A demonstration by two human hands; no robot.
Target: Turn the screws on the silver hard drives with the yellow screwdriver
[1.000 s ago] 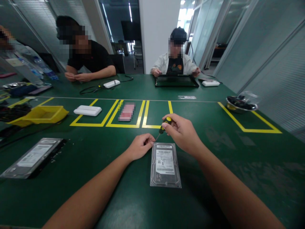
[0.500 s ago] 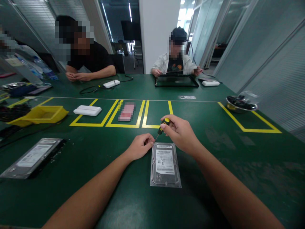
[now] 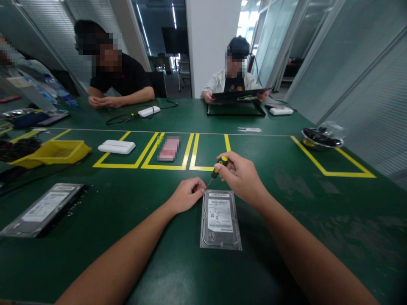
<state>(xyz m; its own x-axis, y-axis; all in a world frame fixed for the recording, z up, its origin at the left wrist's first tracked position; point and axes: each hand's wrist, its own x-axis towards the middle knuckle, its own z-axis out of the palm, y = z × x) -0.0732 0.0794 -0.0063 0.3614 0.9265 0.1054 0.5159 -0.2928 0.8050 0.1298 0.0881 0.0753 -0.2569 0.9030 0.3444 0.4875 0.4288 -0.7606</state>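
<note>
A hard drive with a white label lies flat on the green table in front of me. My right hand is closed round the black and yellow handle of a screwdriver. The thin shaft slants down to the left, its tip at the drive's far left corner. At that same corner my left hand has its thumb and fingertips pinched together, close by the tip. What lies between those fingertips, if anything, is too small to make out.
Another hard drive lies at the left, with small bits beside it. Beyond are a yellow bin, a white case, a pink item and a metal bowl of dark parts. Across the table, a co-worker holds a dark panel.
The screwdriver handle and my right hand have shifted very slightly; my left hand and the drive stay put. Across the table, the co-worker has tilted the dark panel up.
</note>
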